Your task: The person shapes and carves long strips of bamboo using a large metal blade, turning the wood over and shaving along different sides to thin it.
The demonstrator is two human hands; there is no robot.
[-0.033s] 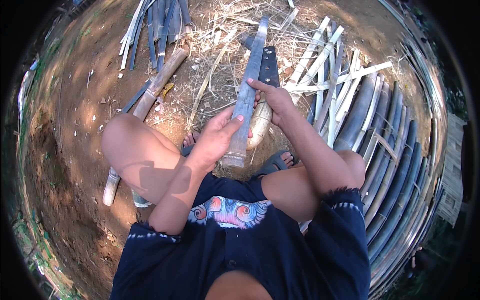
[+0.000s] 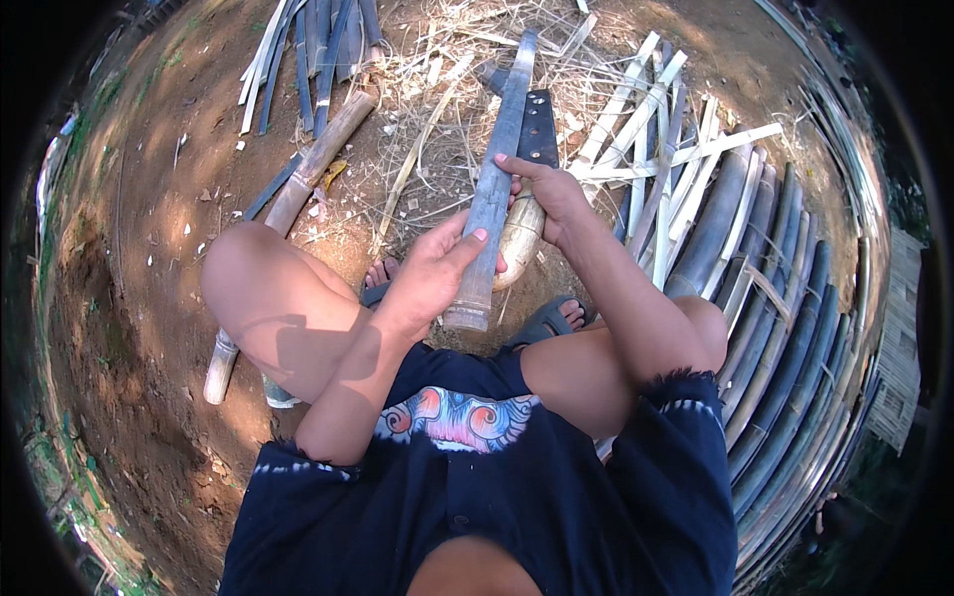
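A long split bamboo slat (image 2: pixel 484 223), grey-green outside and narrowing away from me, slants up in front of my lap. My left hand (image 2: pixel 434 275) is closed round its lower part, thumb on top. Farther up, my right hand (image 2: pixel 550 199) pinches the slat's right edge, thumb on the face and fingers curled partly out of sight. Under and beside my right hand lies a tool with a dark flat blade (image 2: pixel 538 129) pierced by holes and a thick pale handle (image 2: pixel 521 240). Whether my right hand also touches this tool I cannot tell.
A bamboo pole (image 2: pixel 318 164) lies on the brown ground at left. Pale shavings (image 2: pixel 447 129) litter the ground ahead. Split slats (image 2: pixel 646 129) are heaped at front right, beside rows of dark bamboo lengths (image 2: pixel 775 318). More dark strips (image 2: pixel 328 50) lie at the far left.
Almost nothing differs. The whole picture has shifted very slightly; both hands keep their places on the slat.
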